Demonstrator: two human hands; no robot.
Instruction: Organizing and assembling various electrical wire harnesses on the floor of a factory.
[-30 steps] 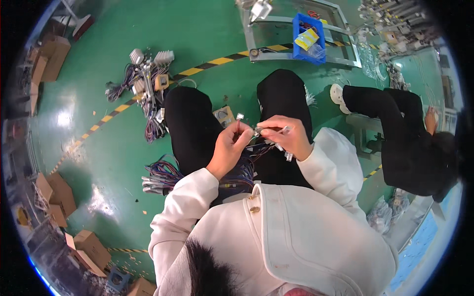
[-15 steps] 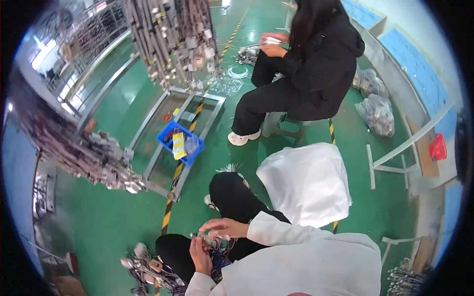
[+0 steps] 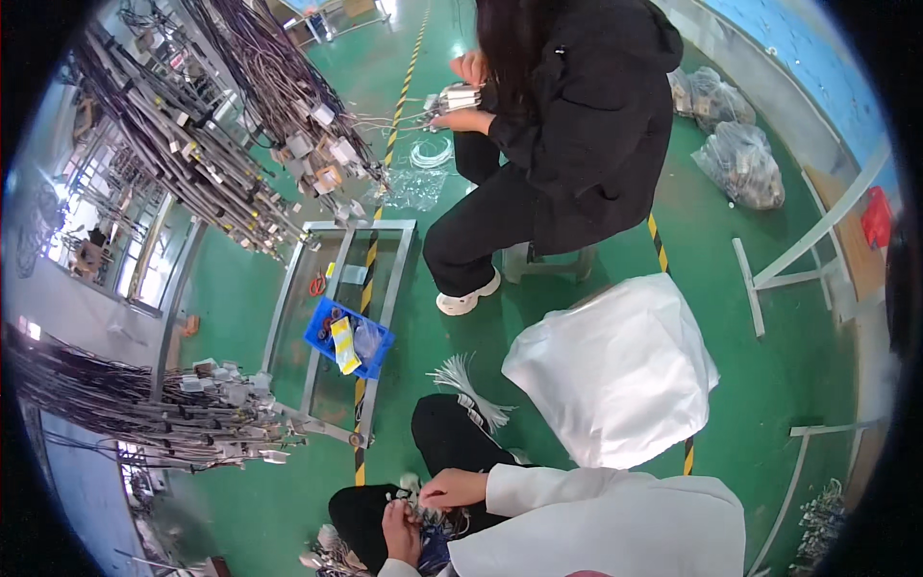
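Low in the view, my left hand (image 3: pixel 402 532) is closed on a wire harness (image 3: pixel 437 546) lying over my lap, with small white connectors at its upper end. My right hand (image 3: pixel 457 489) is just to the right, fingers curled together against the same connectors; what it pinches is too small to make out. Dark wires run down between my legs, partly hidden by my white sleeves. A fan of thin white cable ties (image 3: pixel 473 389) sticks out beside my knee. More harness ends (image 3: pixel 332 553) lie at lower left.
Harness bundles (image 3: pixel 183 144) hang at left above a metal frame (image 3: pixel 389 298) holding a blue bin (image 3: pixel 348 337). A white-covered bulky object (image 3: pixel 615 375) stands at right. Ahead, a seated person in black (image 3: pixel 586 144) handles white connectors. Plastic bags (image 3: pixel 740 163) lie by the right wall.
The view has shifted and tilted. My right hand's fingers, spread out before, are now curled in close to the connectors. The seated person's hands have moved apart around the white connectors.
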